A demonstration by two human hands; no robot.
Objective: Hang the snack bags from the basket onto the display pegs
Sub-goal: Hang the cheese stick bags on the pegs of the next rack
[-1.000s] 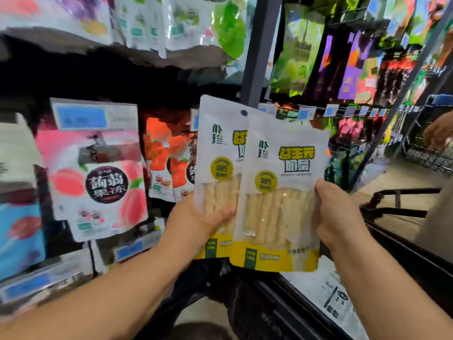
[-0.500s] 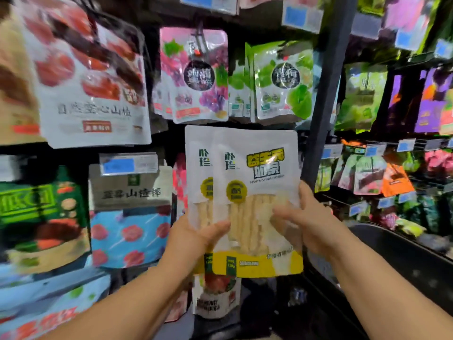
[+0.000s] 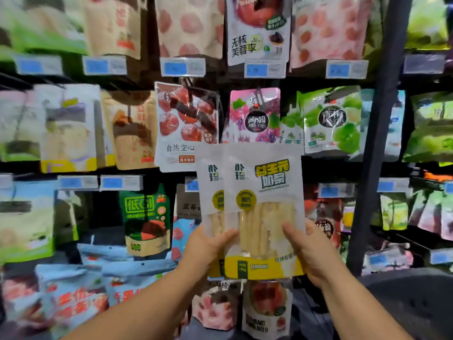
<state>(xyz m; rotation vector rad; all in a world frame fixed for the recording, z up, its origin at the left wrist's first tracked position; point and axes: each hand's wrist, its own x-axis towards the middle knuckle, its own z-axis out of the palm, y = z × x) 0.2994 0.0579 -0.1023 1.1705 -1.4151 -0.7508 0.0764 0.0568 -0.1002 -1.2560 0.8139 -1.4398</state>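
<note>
- Two overlapping snack bags (image 3: 263,192) stand upright between the hands, their tops above the fingers.
- A purple bag (image 3: 253,116) and a green bag (image 3: 333,119) hang above the hands; a dark post (image 3: 375,143) rises right of the right hand.
- The left hand (image 3: 206,249) and right hand (image 3: 311,249) are apart, each pinching the bags' lower sides, thumbs in front.

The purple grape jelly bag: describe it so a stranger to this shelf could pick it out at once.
Find the dark upright post on the right, then follow the second row down left past the green bags. The purple grape jelly bag hangs next, above the held white-and-yellow bags. It alone shows purple grapes around a black disc.
</note>
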